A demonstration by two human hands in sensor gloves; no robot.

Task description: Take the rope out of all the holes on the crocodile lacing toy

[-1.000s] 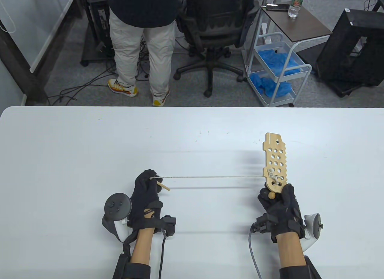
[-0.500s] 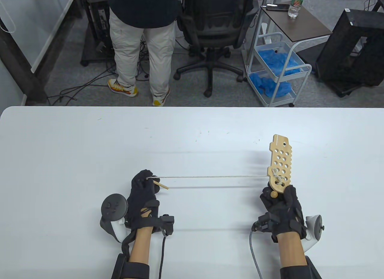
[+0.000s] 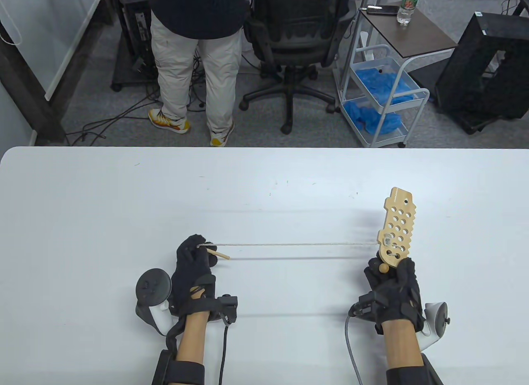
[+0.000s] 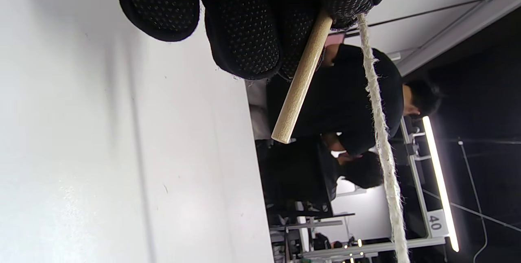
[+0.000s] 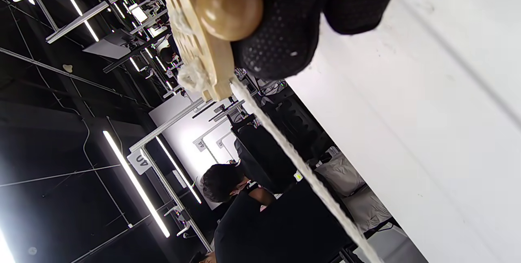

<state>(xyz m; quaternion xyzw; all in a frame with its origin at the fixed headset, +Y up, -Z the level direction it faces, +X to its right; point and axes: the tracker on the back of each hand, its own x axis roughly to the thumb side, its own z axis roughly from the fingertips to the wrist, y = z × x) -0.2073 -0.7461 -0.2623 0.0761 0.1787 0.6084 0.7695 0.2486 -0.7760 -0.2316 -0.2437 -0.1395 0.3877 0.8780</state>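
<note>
The wooden crocodile lacing toy (image 3: 397, 229) is a flat board with many round holes, held upright above the table. My right hand (image 3: 392, 285) grips its lower end beside a round wooden bead (image 3: 384, 268), also seen in the right wrist view (image 5: 229, 6). A pale rope (image 3: 289, 244) runs taut from a hole low in the board to my left hand (image 3: 194, 265). The left hand pinches the rope's end and its wooden needle (image 3: 219, 254), which sticks out past the fingers (image 4: 299, 88). Rope (image 5: 191, 76) stays in the lowest holes.
The white table (image 3: 124, 203) spreads wide around both hands. Behind its far edge stand a person (image 3: 194, 62), an office chair (image 3: 297, 50) and a trolley with blue gloves (image 3: 380, 99).
The hands have drawn apart: the left hand slid left with the needle, the right hand moved right with the board. The loose loops on the board have pulled tighter.
</note>
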